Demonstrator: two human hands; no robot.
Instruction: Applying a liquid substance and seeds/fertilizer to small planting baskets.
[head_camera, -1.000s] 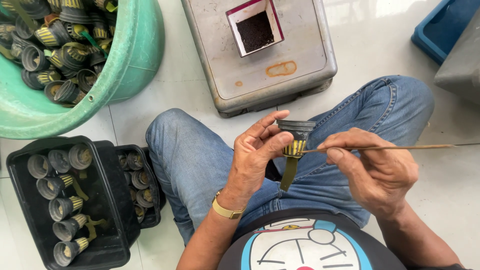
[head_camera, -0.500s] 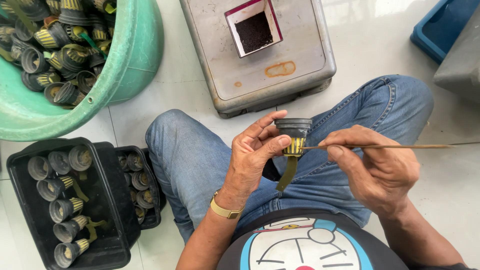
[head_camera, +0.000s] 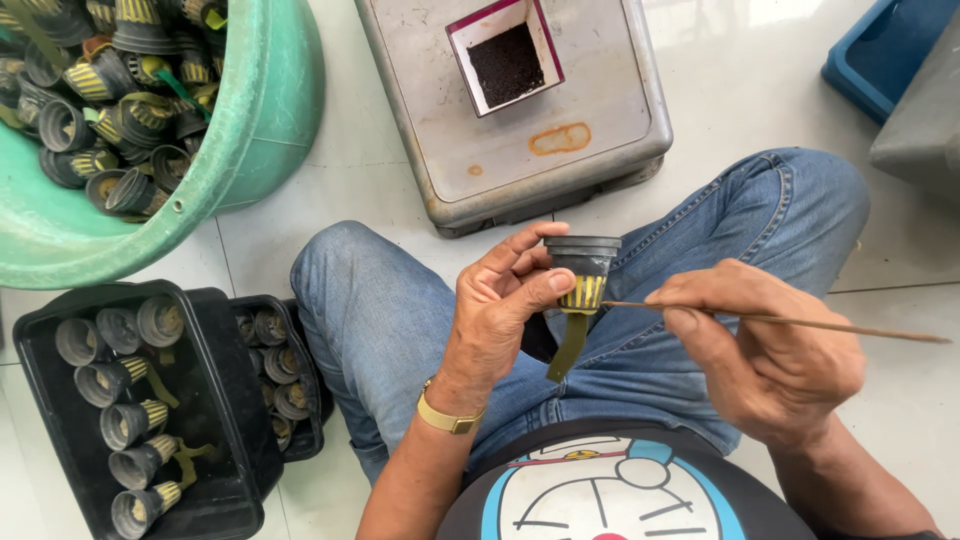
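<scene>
Left of the grey metal box (head_camera: 520, 130) sits the green tub (head_camera: 255, 130) of cups. Below the box, the left hand (head_camera: 500, 310) pinches a small black cup (head_camera: 583, 272); the right hand (head_camera: 765, 355) grips a thin stick (head_camera: 800, 323), seemingly touching the cup's yellow band. Steady the cup; guide gently.

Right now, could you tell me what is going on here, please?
A person sits on the floor, left hand holding a small black cup with a strip hanging below it. The right hand holds a thin stick, its tip at the cup. Similar cups fill a green tub and a black tray.
</scene>
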